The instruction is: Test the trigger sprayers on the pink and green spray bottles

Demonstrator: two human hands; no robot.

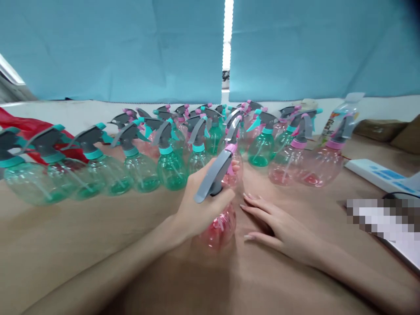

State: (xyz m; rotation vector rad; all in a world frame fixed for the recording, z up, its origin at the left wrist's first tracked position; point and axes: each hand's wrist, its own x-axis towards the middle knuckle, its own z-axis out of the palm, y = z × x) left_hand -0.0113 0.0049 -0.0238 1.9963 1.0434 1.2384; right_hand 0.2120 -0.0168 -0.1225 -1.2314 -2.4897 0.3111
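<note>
My left hand (200, 205) is wrapped round the neck of a pink spray bottle (220, 227) with a grey trigger head (213, 176), which stands on the brown table (98, 245) in front of me. My right hand (278, 225) lies flat on the table just right of that bottle, fingers stretched out and holding nothing. Behind them stand several spray bottles in rows: green ones with teal collars (169, 168) at the left and middle, pink ones (288, 168) at the right.
A red bag (22, 124) lies at the far left behind the green bottles. A white and blue flat box (377, 173) and a blurred-out item sit at the right. A clear drink bottle (337, 118) stands behind the pink bottles. Blue curtains hang behind.
</note>
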